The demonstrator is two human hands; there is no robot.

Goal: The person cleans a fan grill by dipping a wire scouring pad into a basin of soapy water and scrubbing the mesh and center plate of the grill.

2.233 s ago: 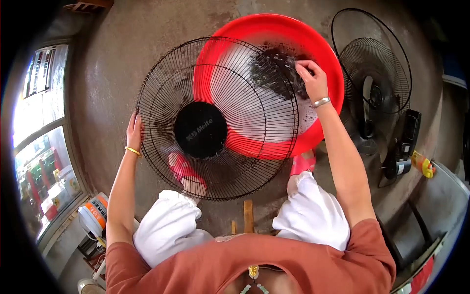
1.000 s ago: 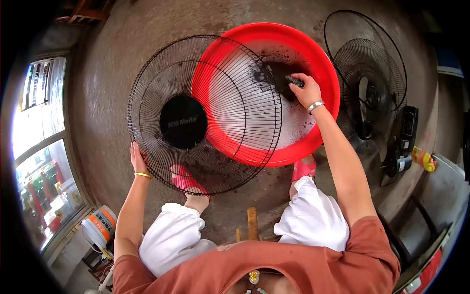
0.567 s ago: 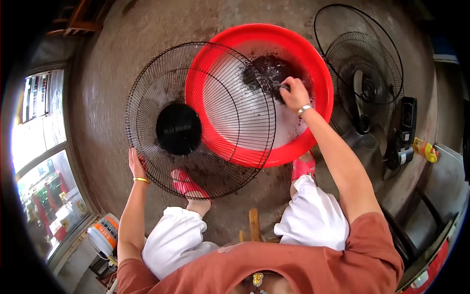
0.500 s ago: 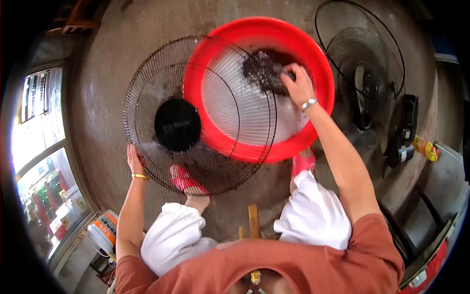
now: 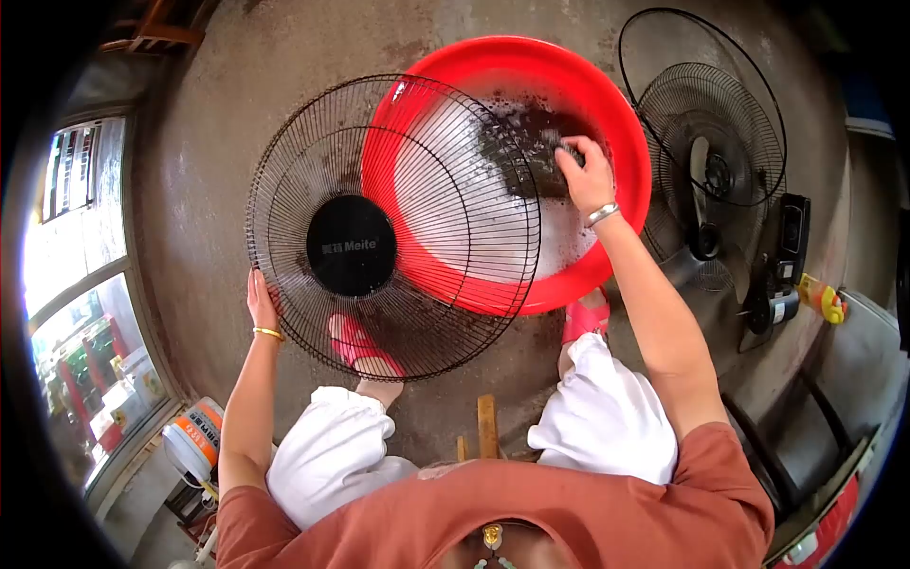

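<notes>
Round black wire fan grille (image 5: pixel 351 245), partly over sudsy red basin (image 5: pixel 633 161).

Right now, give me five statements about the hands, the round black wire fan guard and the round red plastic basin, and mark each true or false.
1. The left hand touches the rim of the fan guard. True.
2. From this view, the fan guard overlaps part of the basin. True.
3. The left hand is over the basin. False: the right hand is.
4. The right wrist wears a gold bangle. False: its bangle is silver-coloured.
5. The right hand holds a small dark item. True.
</notes>
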